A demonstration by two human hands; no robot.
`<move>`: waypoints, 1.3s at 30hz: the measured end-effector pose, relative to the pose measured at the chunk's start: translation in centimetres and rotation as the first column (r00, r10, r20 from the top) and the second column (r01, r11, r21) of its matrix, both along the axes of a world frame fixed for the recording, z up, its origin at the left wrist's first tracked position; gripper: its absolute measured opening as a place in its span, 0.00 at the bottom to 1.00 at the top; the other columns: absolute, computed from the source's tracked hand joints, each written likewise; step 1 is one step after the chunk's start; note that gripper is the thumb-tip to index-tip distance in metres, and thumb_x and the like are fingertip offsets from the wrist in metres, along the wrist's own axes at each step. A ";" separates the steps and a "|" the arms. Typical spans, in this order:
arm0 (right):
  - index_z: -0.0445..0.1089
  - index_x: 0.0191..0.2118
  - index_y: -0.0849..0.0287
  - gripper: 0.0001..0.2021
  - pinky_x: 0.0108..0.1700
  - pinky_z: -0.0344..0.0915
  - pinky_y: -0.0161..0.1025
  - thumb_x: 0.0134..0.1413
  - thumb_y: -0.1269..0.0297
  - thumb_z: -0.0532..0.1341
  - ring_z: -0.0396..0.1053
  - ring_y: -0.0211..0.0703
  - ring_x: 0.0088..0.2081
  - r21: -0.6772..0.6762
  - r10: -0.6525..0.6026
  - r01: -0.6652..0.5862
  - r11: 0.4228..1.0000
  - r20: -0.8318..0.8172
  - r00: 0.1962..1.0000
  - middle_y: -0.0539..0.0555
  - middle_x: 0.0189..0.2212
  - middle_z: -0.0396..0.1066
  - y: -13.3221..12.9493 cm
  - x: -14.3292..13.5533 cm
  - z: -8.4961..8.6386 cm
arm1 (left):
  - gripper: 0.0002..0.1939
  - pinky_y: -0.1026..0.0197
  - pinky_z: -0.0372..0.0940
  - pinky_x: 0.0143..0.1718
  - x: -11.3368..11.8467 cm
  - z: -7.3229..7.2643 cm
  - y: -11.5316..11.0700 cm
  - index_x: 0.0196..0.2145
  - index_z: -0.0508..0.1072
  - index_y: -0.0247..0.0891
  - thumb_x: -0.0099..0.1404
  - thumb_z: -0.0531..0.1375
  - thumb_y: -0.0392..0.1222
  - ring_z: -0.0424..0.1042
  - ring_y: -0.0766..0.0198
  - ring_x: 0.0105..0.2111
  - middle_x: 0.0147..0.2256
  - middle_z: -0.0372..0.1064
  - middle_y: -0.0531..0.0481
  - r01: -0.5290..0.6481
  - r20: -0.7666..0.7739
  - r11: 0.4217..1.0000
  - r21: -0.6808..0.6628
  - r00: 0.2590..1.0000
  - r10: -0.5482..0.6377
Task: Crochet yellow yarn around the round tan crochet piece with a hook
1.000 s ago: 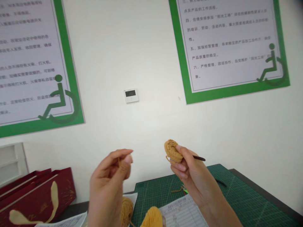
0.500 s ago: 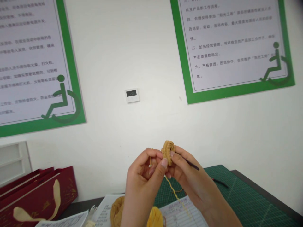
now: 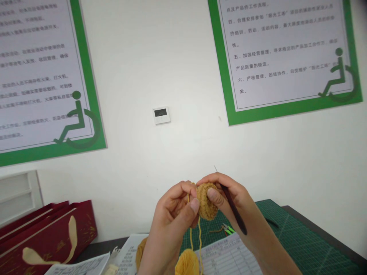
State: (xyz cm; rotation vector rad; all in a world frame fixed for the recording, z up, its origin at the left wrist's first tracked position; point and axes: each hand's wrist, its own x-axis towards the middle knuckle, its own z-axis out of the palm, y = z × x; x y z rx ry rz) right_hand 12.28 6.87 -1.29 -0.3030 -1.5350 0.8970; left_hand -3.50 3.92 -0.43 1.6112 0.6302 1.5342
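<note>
Two bare hands were together above the near edge of a dark counter [image 3: 100, 249], closed on a small, rounded, mustard-brown crocheted yarn piece [image 3: 208, 202]. The left hand [image 3: 174, 221] pinched its left edge between thumb and fingers; the right hand [image 3: 229, 206] pressed a thumb to its face and also held a slim, dark-handled hook [image 3: 235, 212] whose thin metal tip pointed up. Yellow yarn strands [image 3: 200, 233] hung below the piece towards a bright yellow yarn ball [image 3: 186, 263] at the counter's near edge, beside a printed white paper form [image 3: 229, 256]. A green gridded cutting mat [image 3: 301, 236] covered the right side; a dark red bag [image 3: 77, 236] with cream handles stood at the left.
</note>
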 end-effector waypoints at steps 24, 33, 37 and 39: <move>0.75 0.43 0.55 0.16 0.32 0.68 0.38 0.60 0.47 0.66 0.71 0.41 0.31 0.093 -0.290 0.289 0.953 -0.003 0.957 0.55 0.37 0.76 -0.9 1.3 0.4 | 0.19 0.61 0.57 0.28 -0.2 0.1 -1.0 0.37 0.73 0.47 0.57 0.61 0.20 0.61 0.63 0.29 0.33 0.64 0.55 -0.347 -0.132 0.682 0.644 0.828 0.545; 0.71 0.47 0.52 0.16 0.42 0.72 0.40 0.56 0.56 0.72 0.73 0.40 0.39 0.012 0.131 -0.131 0.991 -0.089 0.987 0.53 0.47 0.69 -0.7 0.0 -0.5 | 0.13 0.62 0.63 0.30 0.9 0.1 -1.2 0.34 0.70 0.47 0.64 0.62 0.26 0.70 0.60 0.36 0.35 0.69 0.53 -0.384 -0.051 0.690 0.614 0.852 0.521; 0.71 0.46 0.50 0.12 0.46 0.71 0.39 0.59 0.61 0.71 0.72 0.39 0.43 0.062 0.148 -0.141 0.988 -0.150 0.978 0.51 0.47 0.68 -0.4 -0.4 -0.6 | 0.13 0.61 0.61 0.32 0.7 0.0 -0.9 0.35 0.71 0.47 0.66 0.62 0.27 0.69 0.60 0.36 0.34 0.69 0.53 -0.354 -0.049 0.740 0.573 0.886 0.462; 0.71 0.45 0.50 0.11 0.46 0.71 0.39 0.60 0.62 0.70 0.71 0.39 0.42 0.067 0.150 -0.142 0.988 -0.153 0.977 0.51 0.46 0.67 -0.4 -0.5 -0.6 | 0.14 0.60 0.61 0.33 0.6 -0.1 -0.8 0.37 0.73 0.48 0.66 0.62 0.26 0.68 0.59 0.38 0.35 0.69 0.52 -0.340 -0.042 0.766 0.546 0.902 0.430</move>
